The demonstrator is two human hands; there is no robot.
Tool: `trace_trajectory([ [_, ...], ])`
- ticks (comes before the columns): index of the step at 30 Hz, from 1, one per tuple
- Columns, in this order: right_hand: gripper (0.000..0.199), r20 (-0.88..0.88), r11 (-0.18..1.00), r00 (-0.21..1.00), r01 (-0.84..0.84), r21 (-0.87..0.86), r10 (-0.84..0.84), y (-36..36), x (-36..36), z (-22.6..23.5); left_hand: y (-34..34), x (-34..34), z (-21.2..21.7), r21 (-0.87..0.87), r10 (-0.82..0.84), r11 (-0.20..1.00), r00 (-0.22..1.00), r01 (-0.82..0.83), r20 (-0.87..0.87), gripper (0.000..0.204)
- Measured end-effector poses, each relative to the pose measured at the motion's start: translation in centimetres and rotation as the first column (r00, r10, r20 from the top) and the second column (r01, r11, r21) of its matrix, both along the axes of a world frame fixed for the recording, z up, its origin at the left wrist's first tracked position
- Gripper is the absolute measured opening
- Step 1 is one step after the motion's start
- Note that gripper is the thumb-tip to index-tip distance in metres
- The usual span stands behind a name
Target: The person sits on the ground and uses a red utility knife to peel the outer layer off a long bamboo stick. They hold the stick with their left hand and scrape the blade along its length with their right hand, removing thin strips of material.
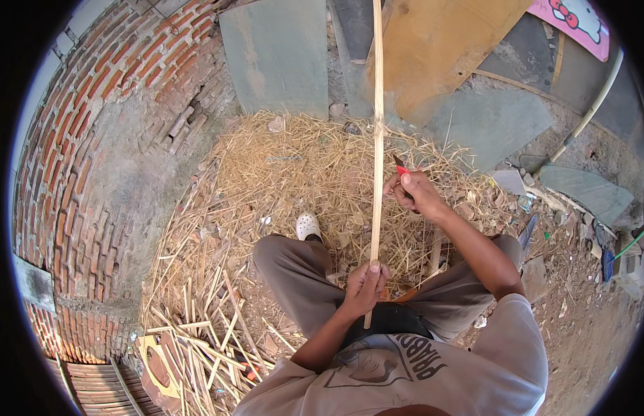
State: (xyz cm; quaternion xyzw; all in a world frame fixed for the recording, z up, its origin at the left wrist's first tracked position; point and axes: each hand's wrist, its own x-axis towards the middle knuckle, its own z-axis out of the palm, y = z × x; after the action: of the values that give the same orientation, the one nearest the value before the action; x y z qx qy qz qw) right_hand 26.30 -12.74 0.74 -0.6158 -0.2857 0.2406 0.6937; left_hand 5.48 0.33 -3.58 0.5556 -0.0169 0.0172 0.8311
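Observation:
A long pale bamboo strip (378, 139) stands lengthwise in front of me, from my lap up past the top edge of the view. Its lower part is in my left hand (367, 288), fingers wrapped round it and thumb along it. My right hand (417, 194) is closed on the red handle of a knife (401, 169), just right of the strip. The short dark blade points up and left, apart from the strip as far as I can see. Part of the handle is hidden in my fist.
Straw-like shavings (287, 159) cover the ground ahead. Cut strips (204, 347) lie heaped at the lower left. A brick wall (79, 180) rises on the left; grey sheets (273, 59) and a brown board (439, 55) lean at the back. My white clog (308, 225) rests among the shavings.

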Motion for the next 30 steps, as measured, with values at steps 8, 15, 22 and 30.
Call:
trace_trajectory([
  [8, 0.035, 0.265, 0.977, 0.951, 0.190, -0.094, -0.159, 0.3, -2.9, 5.4, -1.3, 5.0, 1.1, 0.515, 0.061, 0.853, 0.996, -0.085, 0.064, 0.029],
  [15, 0.028, 0.556, 0.929, 0.820, 0.086, -0.359, 0.139, -2.0, -0.5, 10.3, 9.5, 5.1, 18.9, 0.382, -0.077, 0.078, 0.377, -0.921, 0.923, 0.035],
  [22, 0.023, 0.669, 0.726, 0.549, 0.154, -0.670, 0.501, -3.4, 0.3, 13.9, 13.1, 6.2, 24.7, 0.815, -0.392, -0.358, 0.866, -0.455, 0.311, 0.036],
  [30, 0.034, 0.889, 0.703, 0.456, 0.619, -0.350, 0.042, -4.0, 0.0, 10.6, 12.1, 5.8, 10.6, 0.734, -0.147, 0.654, 0.982, 0.184, -0.115, 0.025],
])
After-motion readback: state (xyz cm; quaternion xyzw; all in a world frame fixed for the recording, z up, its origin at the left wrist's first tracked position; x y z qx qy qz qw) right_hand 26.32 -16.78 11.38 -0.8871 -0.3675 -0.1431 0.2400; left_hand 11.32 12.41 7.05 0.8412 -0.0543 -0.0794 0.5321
